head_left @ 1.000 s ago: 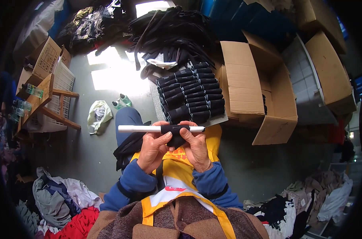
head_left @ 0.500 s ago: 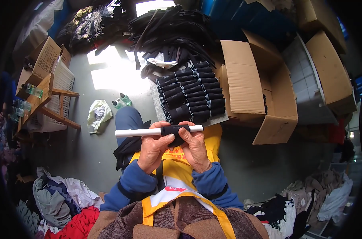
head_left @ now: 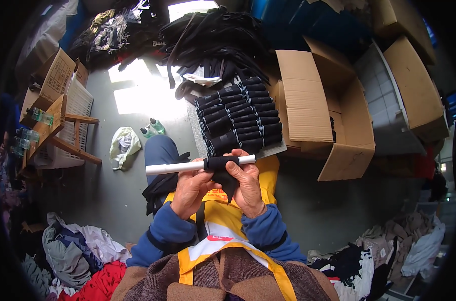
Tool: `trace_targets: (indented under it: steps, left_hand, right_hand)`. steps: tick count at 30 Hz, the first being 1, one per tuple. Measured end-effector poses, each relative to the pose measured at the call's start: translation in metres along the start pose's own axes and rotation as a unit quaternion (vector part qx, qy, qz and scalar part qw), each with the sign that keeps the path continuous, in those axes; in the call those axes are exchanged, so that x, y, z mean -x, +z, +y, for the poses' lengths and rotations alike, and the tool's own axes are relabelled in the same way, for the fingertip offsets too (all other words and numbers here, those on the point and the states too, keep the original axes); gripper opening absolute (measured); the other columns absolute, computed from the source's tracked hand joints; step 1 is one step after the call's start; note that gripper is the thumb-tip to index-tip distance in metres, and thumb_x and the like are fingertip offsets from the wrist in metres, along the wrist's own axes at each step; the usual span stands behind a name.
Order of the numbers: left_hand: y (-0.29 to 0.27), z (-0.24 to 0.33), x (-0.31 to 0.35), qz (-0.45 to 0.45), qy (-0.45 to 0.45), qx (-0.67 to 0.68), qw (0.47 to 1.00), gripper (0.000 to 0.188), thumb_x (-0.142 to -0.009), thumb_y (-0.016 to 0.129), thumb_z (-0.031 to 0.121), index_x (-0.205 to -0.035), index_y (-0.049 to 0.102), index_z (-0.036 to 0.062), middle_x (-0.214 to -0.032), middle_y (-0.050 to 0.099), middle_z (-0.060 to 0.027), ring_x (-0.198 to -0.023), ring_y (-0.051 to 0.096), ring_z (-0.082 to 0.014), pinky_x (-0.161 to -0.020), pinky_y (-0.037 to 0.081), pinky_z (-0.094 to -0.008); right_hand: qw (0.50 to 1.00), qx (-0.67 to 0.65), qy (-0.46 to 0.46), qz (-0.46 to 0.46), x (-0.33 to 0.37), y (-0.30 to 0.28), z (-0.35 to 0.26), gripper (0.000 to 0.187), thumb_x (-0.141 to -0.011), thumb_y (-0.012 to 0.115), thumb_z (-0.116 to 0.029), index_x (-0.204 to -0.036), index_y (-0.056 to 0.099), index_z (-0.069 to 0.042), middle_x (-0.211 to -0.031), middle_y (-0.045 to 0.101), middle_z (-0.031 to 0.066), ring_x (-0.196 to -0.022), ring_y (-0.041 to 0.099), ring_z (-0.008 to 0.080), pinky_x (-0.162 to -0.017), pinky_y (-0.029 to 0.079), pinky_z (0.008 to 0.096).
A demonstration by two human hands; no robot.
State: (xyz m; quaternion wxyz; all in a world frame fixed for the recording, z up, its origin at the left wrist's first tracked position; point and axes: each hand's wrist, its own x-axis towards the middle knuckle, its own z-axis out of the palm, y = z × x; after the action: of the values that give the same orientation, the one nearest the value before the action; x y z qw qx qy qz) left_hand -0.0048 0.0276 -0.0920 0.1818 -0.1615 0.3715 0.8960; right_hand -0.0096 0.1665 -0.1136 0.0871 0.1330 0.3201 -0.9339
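A white tube lies crosswise in front of my body, with a piece of black fabric wrapped around its right part. A loose end of the fabric hangs between my hands. My left hand is closed at the tube from below, its fingers curled behind it and its thumb beside the fabric. With the thumb in front and fingers behind, my right hand grips the wrapped part near the tube's right end. Beyond them, rows of rolled black fabric pieces cover a grey board.
A heap of long black strips lies behind the rolls. Open cardboard boxes stand at right. At left are a wooden stool, a white basket and a pale plastic bag. Cloth piles flank me.
The black fabric's loose end hangs longer between my hands. My left thumb has come down off the wrapped part, and my right fingers reach higher over the tube.
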Motion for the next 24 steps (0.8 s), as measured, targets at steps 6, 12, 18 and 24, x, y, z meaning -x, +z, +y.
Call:
trace_targets:
  steps: [6,12,18,24]
  left_hand:
    - [-0.005,-0.004,-0.003,-0.004,0.044,-0.045,0.998,0.032,-0.079,0.063,-0.002,-0.108,0.049,0.0038,-0.096,0.056,-0.0086,-0.083,0.059,-0.0151,-0.073,0.054,-0.0262]
    - [-0.007,0.001,-0.002,-0.009,0.013,-0.067,0.998,0.036,-0.078,0.064,-0.003,-0.11,0.049,0.004,-0.098,0.056,-0.0096,-0.085,0.06,-0.016,-0.076,0.054,-0.0273]
    - [0.0,0.005,0.0,-0.029,-0.008,0.005,1.0,0.037,-0.077,0.063,-0.006,-0.11,0.049,0.0035,-0.102,0.055,-0.0109,-0.088,0.06,-0.0175,-0.077,0.054,-0.0279]
    - [-0.009,0.001,-0.003,-0.028,0.009,0.006,1.0,0.039,-0.077,0.062,-0.006,-0.112,0.048,0.0037,-0.104,0.055,-0.012,-0.09,0.059,-0.0182,-0.077,0.054,-0.0284]
  right_hand:
    - [0.999,-0.023,0.028,-0.022,-0.002,0.0,-0.002,0.042,-0.08,0.067,-0.002,-0.117,0.047,-0.006,-0.101,0.059,0.0075,-0.093,0.058,0.0171,-0.086,0.05,0.0276]
    - [0.997,0.003,0.083,-0.003,-0.003,-0.009,0.001,0.038,-0.08,0.067,-0.002,-0.114,0.051,-0.005,-0.101,0.06,0.007,-0.091,0.059,0.0157,-0.081,0.05,0.0237]
    - [0.999,0.015,0.033,0.007,0.002,0.002,-0.003,0.037,-0.079,0.068,-0.002,-0.112,0.053,-0.005,-0.102,0.058,0.0068,-0.095,0.057,0.0163,-0.084,0.05,0.0244]
    - [1.0,-0.011,0.017,-0.007,-0.002,0.004,-0.001,0.033,-0.079,0.068,-0.001,-0.108,0.055,-0.005,-0.1,0.059,0.0065,-0.092,0.057,0.0157,-0.082,0.049,0.025]
